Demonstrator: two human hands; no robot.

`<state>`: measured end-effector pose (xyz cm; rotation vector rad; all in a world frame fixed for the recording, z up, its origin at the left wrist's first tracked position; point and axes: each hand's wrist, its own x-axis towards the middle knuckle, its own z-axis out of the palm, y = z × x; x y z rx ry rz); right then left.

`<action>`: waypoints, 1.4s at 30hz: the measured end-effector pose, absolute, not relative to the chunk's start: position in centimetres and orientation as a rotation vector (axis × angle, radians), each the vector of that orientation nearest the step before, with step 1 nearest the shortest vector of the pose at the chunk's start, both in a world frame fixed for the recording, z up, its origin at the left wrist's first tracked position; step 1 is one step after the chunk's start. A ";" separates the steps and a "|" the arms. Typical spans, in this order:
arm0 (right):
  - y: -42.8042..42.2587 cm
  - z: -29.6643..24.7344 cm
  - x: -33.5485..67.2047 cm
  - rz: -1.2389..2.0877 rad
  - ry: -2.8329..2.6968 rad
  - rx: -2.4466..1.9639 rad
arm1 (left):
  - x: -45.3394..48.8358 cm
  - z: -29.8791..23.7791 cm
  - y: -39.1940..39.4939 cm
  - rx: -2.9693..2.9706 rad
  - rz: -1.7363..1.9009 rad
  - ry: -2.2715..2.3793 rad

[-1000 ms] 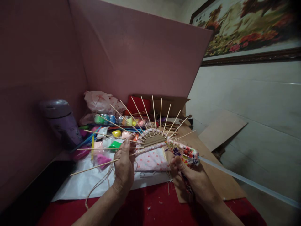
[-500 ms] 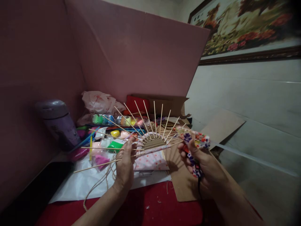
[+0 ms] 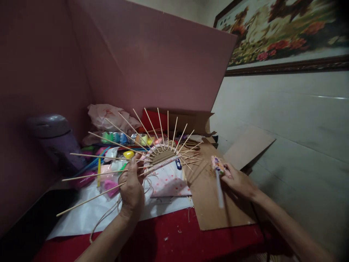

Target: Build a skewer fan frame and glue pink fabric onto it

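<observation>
My left hand (image 3: 131,191) is closed on a half-round cardboard piece (image 3: 164,157) with a pale patterned rim. Thin wooden sticks (image 3: 139,143) fan out from its curved edge, several pointing up and some leftward past my hand. To the right, my right hand (image 3: 240,181) grips a flower-patterned glue gun (image 3: 217,164) low over a brown cardboard sheet (image 3: 207,203). A translucent glue stick (image 3: 219,191) juts from the gun toward me. My right fingers are partly hidden behind the hand.
Bagged coloured clay (image 3: 114,137) lies at the back left beside a purple bottle (image 3: 58,145). Loose sticks (image 3: 191,156) lie behind the cardboard sheet. A dotted pink-white piece (image 3: 169,183), twine (image 3: 105,218) and white sheeting (image 3: 73,218) rest on the red tabletop (image 3: 169,240). A pink board (image 3: 152,58) stands behind.
My right hand has moved away from the half-round piece and turned the glue gun, so its glue stick now shows. My left hand has shifted the piece slightly left, tilting it.
</observation>
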<state>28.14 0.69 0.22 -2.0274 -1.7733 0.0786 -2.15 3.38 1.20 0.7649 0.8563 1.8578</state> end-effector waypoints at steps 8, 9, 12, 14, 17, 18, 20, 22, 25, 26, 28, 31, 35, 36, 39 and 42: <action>0.8 0.4 28.8 -0.154 -2.187 -2.094 | -2.1 1.9 3.2 0.756 1.878 0.768; 0.7 1.0 28.1 -0.252 -2.189 -2.093 | -2.1 1.9 3.2 0.756 1.880 0.766; 0.2 2.7 24.0 -0.374 -2.243 -1.868 | -2.2 1.9 3.2 0.754 1.893 0.765; 0.2 2.9 20.5 -0.153 -2.313 -1.687 | -2.2 2.0 3.3 0.752 1.904 0.767; 0.9 1.5 16.2 -0.029 -2.428 -1.625 | -2.3 2.2 3.3 0.745 1.916 0.784; 1.2 1.0 15.2 -0.066 -2.431 -1.649 | -2.3 2.4 3.3 0.744 1.917 0.785; 1.8 0.2 14.1 -0.078 -2.458 -1.683 | -2.4 2.7 3.3 0.743 1.920 0.770; 2.4 -0.2 13.8 -0.006 -2.473 -1.715 | -2.6 2.9 3.2 0.742 1.913 0.736; 3.0 0.0 13.9 0.104 -2.406 -1.832 | -2.8 2.9 3.3 0.734 1.896 0.695; 3.2 0.0 13.9 0.131 -2.382 -1.861 | -2.9 2.8 3.3 0.729 1.893 0.687; 3.6 0.0 13.9 0.206 -2.375 -1.873 | -3.1 2.6 3.3 0.720 1.889 0.678; 4.1 -0.1 13.9 0.323 -2.346 -1.865 | -3.3 2.2 3.4 0.722 1.866 0.689; 3.7 1.3 15.1 0.386 -2.181 -1.730 | -3.5 2.3 3.4 0.712 1.864 0.684; 3.2 2.1 15.9 0.424 -2.142 -1.666 | -3.5 2.4 3.4 0.705 1.871 0.673; 1.2 5.2 18.8 0.737 -2.088 -1.414 | -3.6 2.7 3.4 0.698 1.891 0.642; -0.6 7.8 21.3 0.986 -1.876 -1.318 | -3.5 2.8 3.4 0.708 1.887 0.622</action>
